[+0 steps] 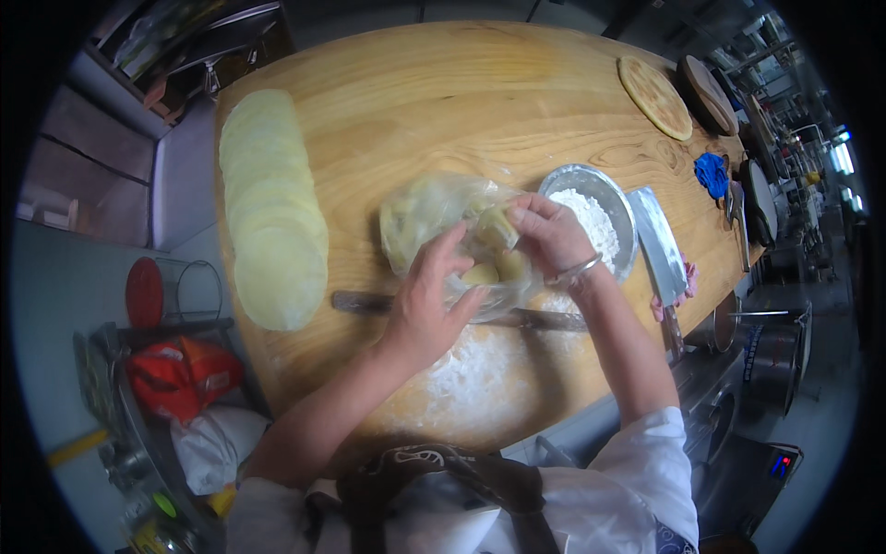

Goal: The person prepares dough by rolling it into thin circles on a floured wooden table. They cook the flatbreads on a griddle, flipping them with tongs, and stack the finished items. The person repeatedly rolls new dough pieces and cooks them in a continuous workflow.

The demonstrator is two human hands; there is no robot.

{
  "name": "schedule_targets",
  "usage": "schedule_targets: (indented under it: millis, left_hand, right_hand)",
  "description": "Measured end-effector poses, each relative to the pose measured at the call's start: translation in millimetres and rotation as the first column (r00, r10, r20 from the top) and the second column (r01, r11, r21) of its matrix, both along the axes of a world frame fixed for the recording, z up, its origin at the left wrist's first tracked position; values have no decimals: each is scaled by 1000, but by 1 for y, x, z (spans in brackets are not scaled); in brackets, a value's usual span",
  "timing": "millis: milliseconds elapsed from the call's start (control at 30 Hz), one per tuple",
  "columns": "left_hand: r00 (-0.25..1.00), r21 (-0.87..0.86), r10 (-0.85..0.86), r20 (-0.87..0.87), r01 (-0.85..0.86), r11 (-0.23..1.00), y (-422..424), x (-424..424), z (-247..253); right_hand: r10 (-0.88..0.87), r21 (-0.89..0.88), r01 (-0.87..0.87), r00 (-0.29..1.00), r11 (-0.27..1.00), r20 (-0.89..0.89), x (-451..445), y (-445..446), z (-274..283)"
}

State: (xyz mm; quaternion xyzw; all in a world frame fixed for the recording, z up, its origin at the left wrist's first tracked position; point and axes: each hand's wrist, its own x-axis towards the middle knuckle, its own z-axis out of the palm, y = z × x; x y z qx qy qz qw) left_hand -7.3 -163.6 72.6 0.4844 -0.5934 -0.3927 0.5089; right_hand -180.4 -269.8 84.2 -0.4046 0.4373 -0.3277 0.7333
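Observation:
A clear plastic bag (415, 208) holding several pale yellow-green dough pieces (481, 275) lies on the wooden worktable in front of me. My right hand (554, 234) is over the bag's mouth, thumb and fingers pinched on one dough piece (496, 230). At the near left side of the bag is my left hand (432, 294), thumb and fingers spread; whether it touches the plastic is hard to tell. A dark wooden rolling pin (363, 302) runs beneath the bag and my left hand, its middle hidden. Beside my right wrist stands a metal bowl of white flour (588, 218).
Overlapping thin dough rounds (277, 208) line the table's left side. Right of the bowl lies a cleaver (657, 242) on a pink cloth (685, 280). A browned flatbread (654, 97) and a blue cloth (711, 174) are farther right. Loose flour (471, 381) covers the near tabletop.

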Motion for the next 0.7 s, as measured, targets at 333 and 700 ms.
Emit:
schedule_targets:
  millis: [333, 700]
  left_hand:
    - [982, 166, 45, -182, -14, 986, 3, 5, -16]
    - [831, 360, 81, -550, 148, 921, 35, -8, 7]
  right_hand:
    - [34, -114, -47, 993, 992, -114, 17, 62, 15]
    - [12, -675, -292, 922, 677, -387, 15, 97, 26]
